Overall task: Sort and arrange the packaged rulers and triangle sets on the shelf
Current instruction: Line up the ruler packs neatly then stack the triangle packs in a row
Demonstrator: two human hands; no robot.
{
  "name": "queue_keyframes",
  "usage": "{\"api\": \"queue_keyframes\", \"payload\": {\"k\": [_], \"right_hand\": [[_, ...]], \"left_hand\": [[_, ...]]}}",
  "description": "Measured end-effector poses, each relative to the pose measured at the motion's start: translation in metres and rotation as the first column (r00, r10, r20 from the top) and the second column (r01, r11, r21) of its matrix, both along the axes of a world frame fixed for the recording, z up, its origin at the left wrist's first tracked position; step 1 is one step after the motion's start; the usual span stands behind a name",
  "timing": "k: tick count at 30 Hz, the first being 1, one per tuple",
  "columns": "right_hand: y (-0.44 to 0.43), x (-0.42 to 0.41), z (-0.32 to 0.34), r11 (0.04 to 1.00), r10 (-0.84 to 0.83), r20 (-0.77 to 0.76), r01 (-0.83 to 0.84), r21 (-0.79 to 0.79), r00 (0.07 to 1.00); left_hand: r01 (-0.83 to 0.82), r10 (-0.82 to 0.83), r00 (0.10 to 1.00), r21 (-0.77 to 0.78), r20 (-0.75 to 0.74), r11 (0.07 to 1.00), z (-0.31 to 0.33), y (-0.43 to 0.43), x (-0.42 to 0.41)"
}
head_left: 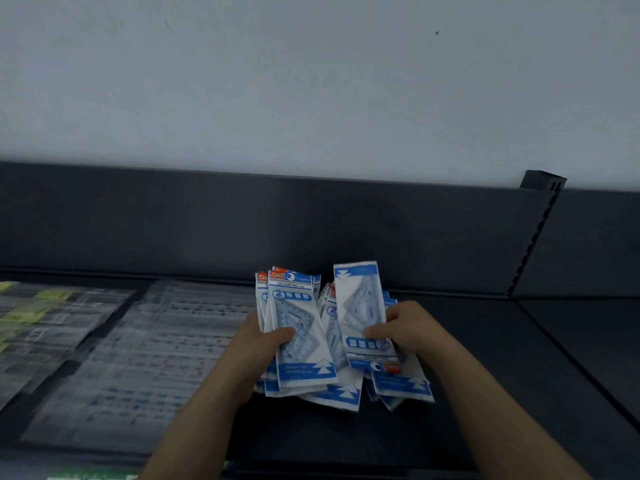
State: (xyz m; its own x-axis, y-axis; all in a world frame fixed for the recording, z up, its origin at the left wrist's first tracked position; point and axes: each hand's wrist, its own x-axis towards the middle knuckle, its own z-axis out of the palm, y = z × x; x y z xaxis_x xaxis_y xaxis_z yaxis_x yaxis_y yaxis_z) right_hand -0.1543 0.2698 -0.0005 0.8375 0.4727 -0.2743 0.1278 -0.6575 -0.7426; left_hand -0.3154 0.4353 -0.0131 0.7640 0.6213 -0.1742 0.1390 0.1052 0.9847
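Note:
My left hand (pixel 263 344) grips a small stack of blue-and-white triangle set packets (pixel 294 306), label end up, thumb across the front packet. My right hand (pixel 401 329) pinches a single triangle set packet (pixel 362 303) turned upside down, its red logo at the bottom. Under both hands several more of the same packets (pixel 341 393) lie in a loose, fanned pile on the dark shelf (pixel 485 358).
Left of the pile, clear packets of rulers (pixel 162 344) lie flat in overlapping rows. Further left are packets with yellow labels (pixel 41 306). A dark back panel (pixel 242 223) and a notched upright (pixel 533 244) bound the shelf; another shelf bay lies to the right.

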Motion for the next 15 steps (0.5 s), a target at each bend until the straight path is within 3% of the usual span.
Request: {"api": "queue_keyframes", "payload": {"k": [5,8,12,15], "right_hand": [[-0.018,0.006,0.01,0.923,-0.058,-0.089,0.087,0.374,0.994],[-0.04,0.007,0.028,0.882,0.113,-0.141,-0.034,0.471,0.984],[-0.056,0.012,0.045,0.901,0.404,-0.124,-0.37,0.227,0.906],[-0.053,0.016,0.051,0.883,0.469,-0.104,-0.468,0.042,0.877]], "left_hand": [[0.011,-0.01,1.0,-0.034,0.024,0.999,0.008,0.005,0.003],[0.027,-0.024,0.999,-0.061,0.035,0.998,0.015,0.007,0.005],[0.121,-0.108,0.989,-0.134,0.098,0.984,0.026,0.003,0.008],[0.231,-0.224,0.969,-0.052,0.107,0.972,0.032,-0.008,0.012]]}}
